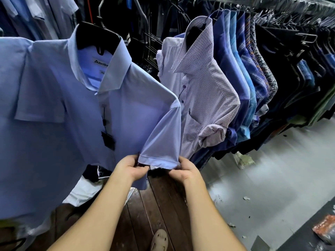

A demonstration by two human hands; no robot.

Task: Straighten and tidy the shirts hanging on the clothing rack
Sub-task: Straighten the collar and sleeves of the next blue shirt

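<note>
A light blue short-sleeved shirt (pixel 54 109) hangs on a black hanger (pixel 97 36) at the left, close to me. Its sleeve (pixel 161 142) reaches down toward the middle of the view. My left hand (pixel 129 167) pinches the sleeve's hem at its left corner. My right hand (pixel 186 169) pinches the same hem at its right corner. To the right hangs a pale lilac checked shirt (pixel 203 91), followed by a row of blue and patterned shirts (pixel 244 73) on the rack (pixel 272 4).
Dark garments (pixel 299 78) fill the rack's far right. Below me are dark wooden boards (pixel 159 200) and my sandalled foot (pixel 160 240). A grey floor (pixel 268 174) with scraps of litter stretches to the right. White fabric (pixel 85 191) lies under the blue shirt.
</note>
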